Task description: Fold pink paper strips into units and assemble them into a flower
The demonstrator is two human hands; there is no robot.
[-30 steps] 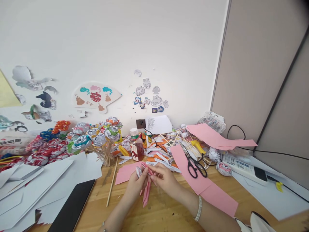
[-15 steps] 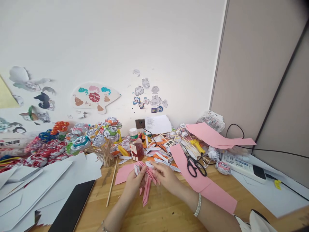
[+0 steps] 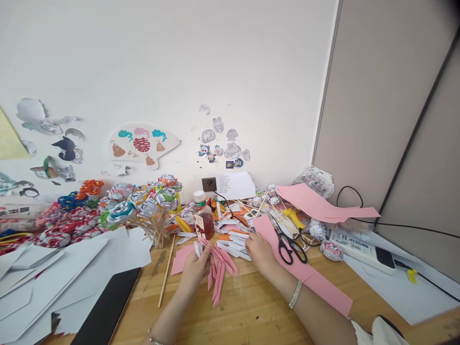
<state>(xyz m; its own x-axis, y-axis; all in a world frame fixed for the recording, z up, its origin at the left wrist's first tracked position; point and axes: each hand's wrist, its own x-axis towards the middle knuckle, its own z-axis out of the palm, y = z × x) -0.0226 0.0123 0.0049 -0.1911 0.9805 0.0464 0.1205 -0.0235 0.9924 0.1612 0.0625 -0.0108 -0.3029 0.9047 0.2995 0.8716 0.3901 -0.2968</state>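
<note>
My left hand (image 3: 197, 270) is closed, its thumb and fingers pinching a small folded white paper piece (image 3: 198, 249). Several folded pink paper strips (image 3: 217, 280) fan out beside its fingertips, their lower ends over the tabletop; whether the fingers also grip them I cannot tell. Over to the right, my right hand (image 3: 261, 251) is at the edge of a heap of folded white and orange paper pieces (image 3: 233, 244). Its fingers are bent and drawn together at the pieces, and what is between them is hidden. Pink paper sheets (image 3: 182, 259) lie behind my left hand.
A bottle of red liquid (image 3: 203, 218) stands behind my hands. Black scissors (image 3: 291, 247) rest on a long pink sheet (image 3: 323, 282). A wooden stick (image 3: 167, 273), a dark flat slab (image 3: 108, 306), white paper (image 3: 79, 268) and paper flowers (image 3: 147, 201) occupy the left side.
My right hand has left the pink strips and moved right to the heap of white and orange pieces. My left hand stays in place with the white piece.
</note>
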